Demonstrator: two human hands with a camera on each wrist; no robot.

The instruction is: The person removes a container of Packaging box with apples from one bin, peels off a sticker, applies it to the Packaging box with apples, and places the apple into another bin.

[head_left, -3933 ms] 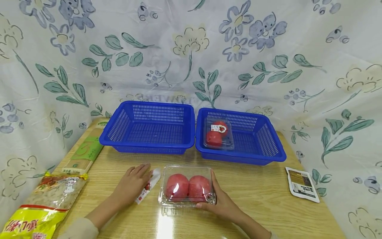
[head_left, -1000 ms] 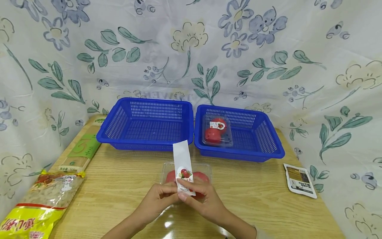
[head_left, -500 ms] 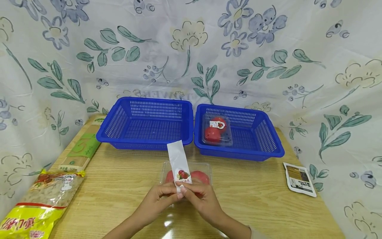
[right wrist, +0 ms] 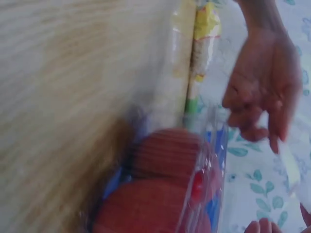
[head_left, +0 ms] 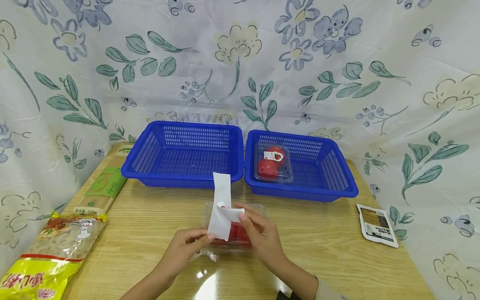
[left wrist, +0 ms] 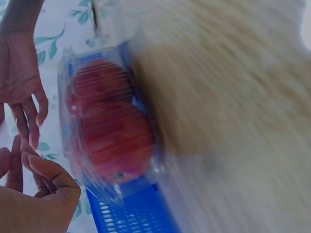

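Observation:
Over a clear plastic clamshell box (head_left: pixel 207 211) on the table, both hands hold a long white paper sticker strip (head_left: pixel 222 187). My left hand (head_left: pixel 183 248) pinches its lower end between thumb and fingers. With thumb and fingertips, my right hand (head_left: pixel 265 237) grips a white flap (head_left: pixel 235 214) that stands off sideways from the strip's middle. The strip's blank white side faces the head camera. Two round red fruits (head_left: pixel 241 234) lie inside the box, partly hidden by strip and hands. Blurred, the box (left wrist: pixel 73 141) and fruits (left wrist: pixel 116 141) also show in the left wrist view.
Two blue baskets (head_left: pixel 183 183) (head_left: pixel 303 192) stand side by side behind. The right one holds a boxed pair of red fruits (head_left: pixel 268 168) with a label. Food packs (head_left: pixel 106 183) (head_left: pixel 56 254) lie at the left, a small pouch (head_left: pixel 378 226) at the right.
The hands first came from the table and the box to hold the strip together. Now they have drawn apart, the right pulling a flap rightward; the printed side has turned away.

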